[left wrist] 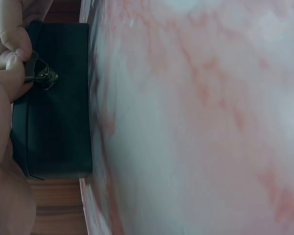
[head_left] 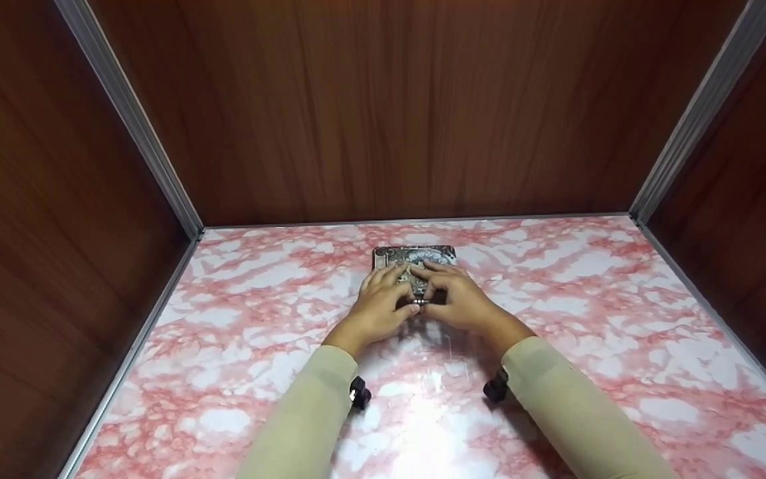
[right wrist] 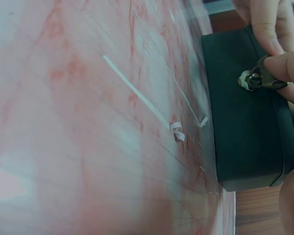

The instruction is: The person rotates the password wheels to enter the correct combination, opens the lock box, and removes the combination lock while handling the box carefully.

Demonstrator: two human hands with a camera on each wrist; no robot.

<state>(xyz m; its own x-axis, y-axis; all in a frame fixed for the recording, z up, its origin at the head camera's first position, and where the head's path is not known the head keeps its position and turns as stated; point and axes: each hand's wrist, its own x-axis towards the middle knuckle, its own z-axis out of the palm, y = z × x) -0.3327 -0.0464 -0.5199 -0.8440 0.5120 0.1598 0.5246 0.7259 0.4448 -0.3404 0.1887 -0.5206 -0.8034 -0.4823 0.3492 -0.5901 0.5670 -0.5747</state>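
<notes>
A small dark green box [left wrist: 59, 127] with a patterned lid [head_left: 431, 255] stands on the table. On its front is a small metal clasp [right wrist: 269, 81] with a rounded base and a ring-like part. My left hand [head_left: 381, 303] comes in from the left and pinches the clasp between thumb and forefinger, its other fingers resting over the lid. From the right, my right hand [head_left: 461, 303] pinches the clasp's metal plate, its other fingers also lying on the lid. Both sets of fingertips nearly meet at the clasp, and they hide part of it and much of the lid.
The table [head_left: 237, 346] has a red and white marbled top. Brown wood panels [head_left: 389, 113] enclose its back and sides, with metal strips at the corners. A thin white strip [right wrist: 137, 93] with a curled end shows on the tabletop in front of the box.
</notes>
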